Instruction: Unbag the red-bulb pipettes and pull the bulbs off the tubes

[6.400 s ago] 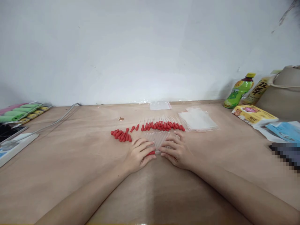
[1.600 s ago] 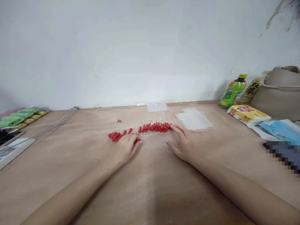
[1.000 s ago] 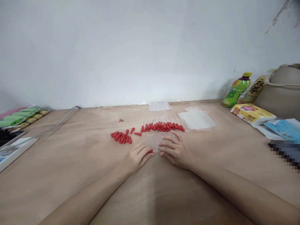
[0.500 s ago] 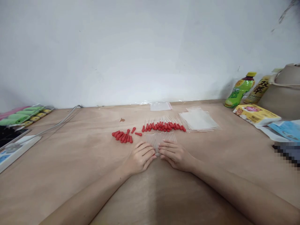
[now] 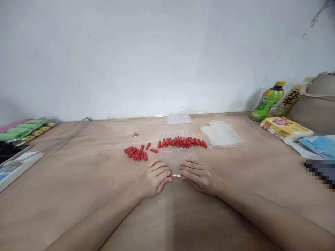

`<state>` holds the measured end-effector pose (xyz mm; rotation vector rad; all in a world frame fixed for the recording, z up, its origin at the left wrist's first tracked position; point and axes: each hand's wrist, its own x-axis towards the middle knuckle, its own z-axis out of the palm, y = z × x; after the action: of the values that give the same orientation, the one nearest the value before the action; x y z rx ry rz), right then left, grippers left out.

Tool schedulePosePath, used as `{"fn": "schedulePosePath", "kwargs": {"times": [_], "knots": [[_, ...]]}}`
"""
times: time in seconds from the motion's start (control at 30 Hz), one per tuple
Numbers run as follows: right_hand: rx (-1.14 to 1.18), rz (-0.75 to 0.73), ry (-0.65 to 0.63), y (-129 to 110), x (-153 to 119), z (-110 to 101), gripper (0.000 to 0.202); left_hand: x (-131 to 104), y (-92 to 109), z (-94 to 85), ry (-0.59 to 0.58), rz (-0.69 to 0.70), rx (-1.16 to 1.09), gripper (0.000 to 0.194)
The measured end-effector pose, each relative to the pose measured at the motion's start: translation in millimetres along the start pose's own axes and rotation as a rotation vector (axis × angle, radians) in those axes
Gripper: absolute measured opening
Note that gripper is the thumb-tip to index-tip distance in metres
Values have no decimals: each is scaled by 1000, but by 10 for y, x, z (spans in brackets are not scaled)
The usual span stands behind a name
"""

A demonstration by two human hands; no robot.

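Observation:
A clear glass dropper tube (image 5: 177, 175) lies crosswise between my hands. My left hand (image 5: 156, 177) is closed on a red rubber bulb (image 5: 169, 176), whose tip shows between thumb and fingers at the tube's left end. Fingers of my right hand (image 5: 199, 176) are closed round the tube's other end. Just beyond them is a row of bare glass tubes (image 5: 174, 157), partly hidden by both hands. Behind that row lie several droppers with red bulbs fitted (image 5: 180, 141). Loose red bulbs (image 5: 137, 153) form a pile to the left.
Clear plastic bags (image 5: 222, 133) lie at the right, another bag (image 5: 179, 119) near the wall. Drink bottles (image 5: 268, 101), a yellow tissue pack (image 5: 286, 128) and a blue packet (image 5: 320, 146) stand or lie far right. A cable (image 5: 70, 136) runs to a power strip (image 5: 23, 167) at left.
My hands have drawn slightly apart and toward me. More of the crosswise glass tube shows between them, and the red bulb's tip is now visible in my left fingers.

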<state>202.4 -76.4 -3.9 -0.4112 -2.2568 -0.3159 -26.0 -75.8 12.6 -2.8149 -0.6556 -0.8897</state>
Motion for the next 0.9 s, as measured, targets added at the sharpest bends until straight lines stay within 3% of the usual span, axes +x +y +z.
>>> {"fn": "schedulePosePath", "kwargs": {"times": [0.13,0.3,0.4,0.5,0.57,0.7,0.9], "knots": [[-14,86,73,111,-79,-96,25,-70,-104,-37,78,-94,26,9],[-269,509,134,266,-154,-190,13,-104,-379,-171,244,-359,138,19],[-408,687,81,297,-179,-192,15,-86,-508,-285,183,-541,224,22],[-427,799,23,294,-187,-189,20,-74,-561,-369,121,-623,282,26],[-423,864,-17,286,-183,-194,22,-76,-570,-389,99,-656,286,29],[-437,944,-84,277,-175,-204,20,-97,-578,-359,25,-666,324,9],[-439,921,-98,267,-169,-181,18,-142,-598,-277,6,-524,438,21]]}}
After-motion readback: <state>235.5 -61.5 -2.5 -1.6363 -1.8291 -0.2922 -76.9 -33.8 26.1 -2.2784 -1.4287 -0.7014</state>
